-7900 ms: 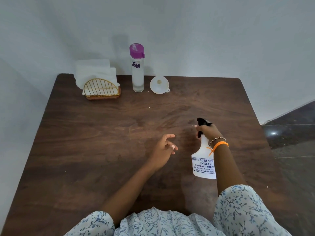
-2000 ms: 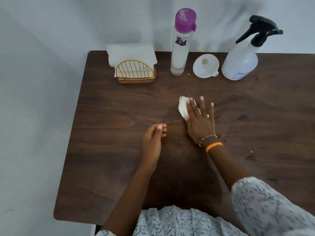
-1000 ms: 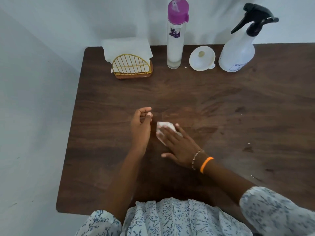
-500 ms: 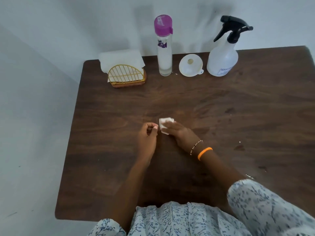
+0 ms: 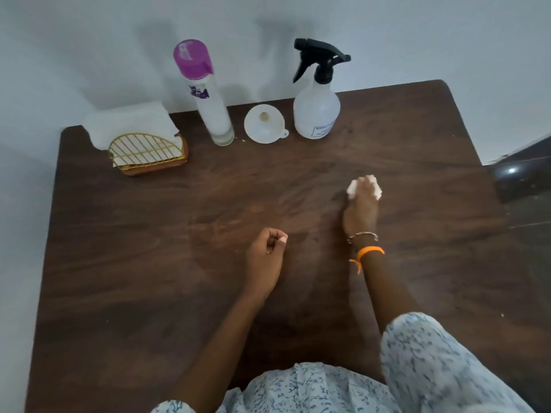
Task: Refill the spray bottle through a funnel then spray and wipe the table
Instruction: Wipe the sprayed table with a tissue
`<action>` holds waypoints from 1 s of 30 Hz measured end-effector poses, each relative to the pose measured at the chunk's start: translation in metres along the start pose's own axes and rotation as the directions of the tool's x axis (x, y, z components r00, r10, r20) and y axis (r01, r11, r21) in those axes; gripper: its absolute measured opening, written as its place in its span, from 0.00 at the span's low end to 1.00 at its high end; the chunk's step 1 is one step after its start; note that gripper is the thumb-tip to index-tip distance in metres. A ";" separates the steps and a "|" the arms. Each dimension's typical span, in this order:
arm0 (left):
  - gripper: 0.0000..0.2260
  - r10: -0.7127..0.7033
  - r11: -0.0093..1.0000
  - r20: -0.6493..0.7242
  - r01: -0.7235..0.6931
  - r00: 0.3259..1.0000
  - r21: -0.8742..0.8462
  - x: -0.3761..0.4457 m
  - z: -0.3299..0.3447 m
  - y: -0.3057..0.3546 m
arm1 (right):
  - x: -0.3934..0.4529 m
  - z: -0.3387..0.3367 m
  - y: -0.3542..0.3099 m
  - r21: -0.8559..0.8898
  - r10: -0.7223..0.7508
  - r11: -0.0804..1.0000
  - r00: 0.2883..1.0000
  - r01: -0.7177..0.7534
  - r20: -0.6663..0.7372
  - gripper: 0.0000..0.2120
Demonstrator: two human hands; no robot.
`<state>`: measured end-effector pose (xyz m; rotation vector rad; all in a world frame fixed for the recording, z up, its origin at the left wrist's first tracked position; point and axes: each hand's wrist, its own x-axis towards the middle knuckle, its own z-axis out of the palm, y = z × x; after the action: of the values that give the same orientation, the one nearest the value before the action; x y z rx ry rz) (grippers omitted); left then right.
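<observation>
Currently, a crumpled white tissue [image 5: 352, 187] is pressed onto the dark wooden table [image 5: 149, 248] beneath the right hand [image 5: 360, 208], right of the table's middle; white edges of the wad are seen on both sides of the fingertips, which are blurred, so whether they are curled round the wad or laid flat on it cannot be told. The left hand [image 5: 266, 256] is rested on the tabletop nearer the body, well apart from the tissue, with its fingers curled into a loose fist and nothing held in it.

Along the far edge, against a plain pale wall, four things are ranged from left to right: a gold wire napkin holder [image 5: 146, 152] stuffed with white napkins, a tall clear bottle [image 5: 208, 111] capped in purple, a white funnel [image 5: 264, 124] set mouth up, and just beside it the spray bottle [image 5: 316, 111], stood upright with its black trigger head fitted. Dark glossy floor is seen past the right edge.
</observation>
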<state>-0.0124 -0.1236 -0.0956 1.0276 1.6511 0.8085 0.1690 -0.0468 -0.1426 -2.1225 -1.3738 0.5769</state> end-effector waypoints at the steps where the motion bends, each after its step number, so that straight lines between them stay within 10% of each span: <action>1: 0.10 0.001 1.000 -0.015 -0.001 1.000 0.001 0.001 0.001 -0.001 | -0.001 0.015 -0.008 -0.126 -0.078 0.988 0.993 0.089 0.092 0.22; 8: 0.09 -0.068 0.996 -0.122 0.060 0.990 -0.064 0.004 -0.003 -0.013 | -0.093 0.039 -0.020 -0.214 -0.519 0.668 0.653 0.712 0.552 0.28; 16: 0.10 -0.085 0.996 -0.079 0.082 0.993 -0.033 0.006 -0.001 -0.014 | 0.017 -0.005 0.020 -0.405 -0.151 0.867 0.928 0.290 0.341 0.33; 25: 0.07 -0.068 0.993 -0.219 0.045 0.973 -0.111 0.011 -0.017 -0.017 | -0.079 0.057 -0.049 -0.201 -0.502 0.619 0.579 0.759 0.642 0.28; 27: 0.07 -0.056 0.995 -0.214 0.035 0.975 -0.097 0.012 -0.017 -0.017 | -0.074 0.039 -0.024 -0.257 -0.495 0.579 0.585 0.773 0.643 0.29; 30: 0.08 -0.037 0.996 -0.196 0.021 0.980 -0.081 0.010 -0.017 -0.015 | -0.036 0.010 0.012 -0.416 -0.386 0.676 0.773 0.608 0.503 0.31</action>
<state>-0.0336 -0.1217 -0.1078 0.8892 1.7818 0.9741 0.1573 -0.0820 -0.1558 -1.9219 -2.5205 0.3771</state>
